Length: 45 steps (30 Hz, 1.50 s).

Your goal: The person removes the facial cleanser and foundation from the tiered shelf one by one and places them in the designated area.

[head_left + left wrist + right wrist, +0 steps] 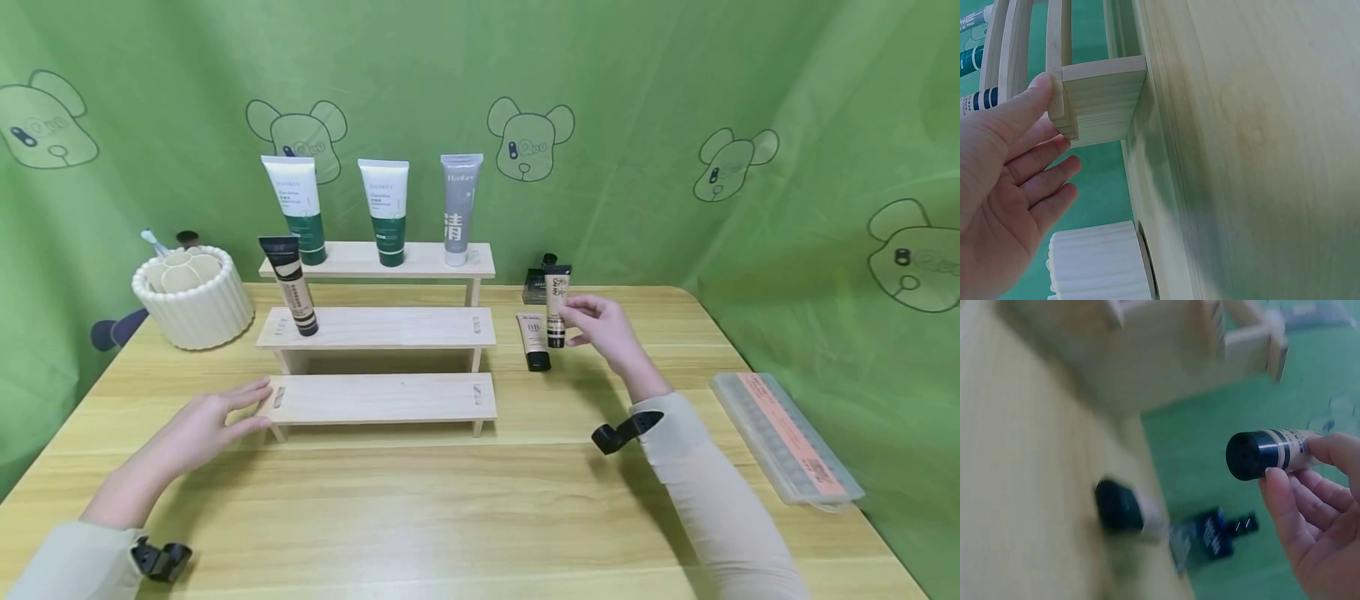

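Note:
My right hand (602, 332) pinches a small beige tube with a black cap (556, 307) between thumb and fingers, cap down, above the table to the right of the stepped wooden shelf (382, 398). In the right wrist view the black cap end of this tube (1254, 454) points away from the palm. A similar beige BB tube (534, 340) lies just left of it on the table. My left hand (198, 429) holds the left end of the shelf's lowest step, thumb at the front corner and forefinger behind. In the left wrist view its other fingers are off the wood.
Two white-and-green tubes (385, 212) and a grey tube (461, 208) stand on the top step. Another beige tube (292, 287) stands on the middle step. A dark bottle (536, 286), a ribbed white pot (197, 304) and a clear plastic case (783, 437) are on the table.

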Available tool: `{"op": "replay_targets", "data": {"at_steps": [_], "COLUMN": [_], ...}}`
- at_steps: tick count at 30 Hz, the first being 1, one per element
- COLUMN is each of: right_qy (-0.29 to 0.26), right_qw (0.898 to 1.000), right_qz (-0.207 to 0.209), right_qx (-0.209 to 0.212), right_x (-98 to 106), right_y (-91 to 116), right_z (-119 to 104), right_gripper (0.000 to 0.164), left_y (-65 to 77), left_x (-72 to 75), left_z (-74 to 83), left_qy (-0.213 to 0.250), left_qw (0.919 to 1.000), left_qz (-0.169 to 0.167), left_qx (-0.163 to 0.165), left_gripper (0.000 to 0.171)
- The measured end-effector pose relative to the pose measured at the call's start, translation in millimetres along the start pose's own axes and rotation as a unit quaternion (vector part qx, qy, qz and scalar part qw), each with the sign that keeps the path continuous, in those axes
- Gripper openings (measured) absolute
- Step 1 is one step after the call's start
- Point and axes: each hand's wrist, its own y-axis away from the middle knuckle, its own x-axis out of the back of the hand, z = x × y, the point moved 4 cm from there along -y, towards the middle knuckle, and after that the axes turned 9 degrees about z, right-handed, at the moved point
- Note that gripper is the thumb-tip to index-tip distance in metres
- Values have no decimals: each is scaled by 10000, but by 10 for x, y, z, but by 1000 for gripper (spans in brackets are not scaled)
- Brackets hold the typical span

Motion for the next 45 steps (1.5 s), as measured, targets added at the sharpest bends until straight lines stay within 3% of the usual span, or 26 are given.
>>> {"op": "replay_targets", "data": {"at_steps": [7, 17, 25, 36, 45], "right_qy": [617, 940, 1225, 1786, 1815], "right_qw": [9962, 9858, 9809, 9738, 9724], "right_qz": [261, 233, 123, 70, 134], "right_qx": [-565, -1371, -1509, -1406, -1462], "right_x": [205, 312, 342, 359, 359], "right_y": [-94, -196, -283, -329, -356], "right_z": [357, 755, 911, 915, 940], "right_gripper": [45, 47, 46, 44, 44], "left_y": [5, 3, 1, 4, -1], "left_x": [3, -6, -2, -3, -5], "left_z": [16, 0, 6, -9, -18], "left_qy": [25, 55, 37, 32, 43], "left_qw": [10000, 10000, 10000, 10000, 9999], "left_qz": [1, 8, -7, -19, -77], "left_qx": [-18, 12, 22, 45, 101], "left_gripper": [53, 53, 53, 53, 54]}}
